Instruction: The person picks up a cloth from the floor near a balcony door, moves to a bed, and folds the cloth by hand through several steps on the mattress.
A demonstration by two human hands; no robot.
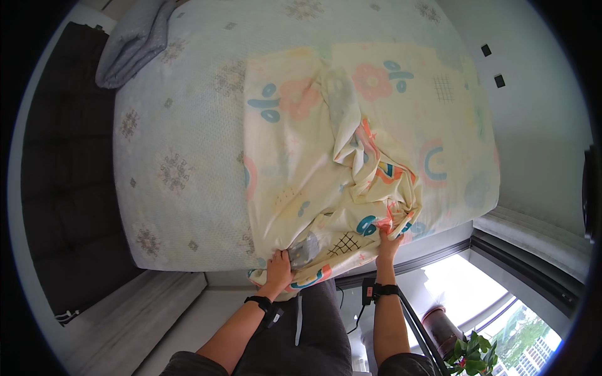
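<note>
A pale yellow patterned bed cover (pixel 291 188), printed with flowers and rainbows, lies over the right part of the mattress (pixel 188 141). Its middle is bunched into folds, and some of it hangs at the near edge. My left hand (pixel 279 271) grips the cloth at the near left corner, with the fingertips partly hidden in it. Further right, my right hand (pixel 389 244) clutches a gathered fold close to the mattress edge. Both wrists wear black straps with small devices.
At the far left a folded grey quilt (pixel 136 47) rests on the mattress corner, against a dark padded headboard (pixel 66 174). A potted plant (pixel 472 353) stands by the window at lower right. The wall (pixel 531 127) with two dark sockets borders the right side.
</note>
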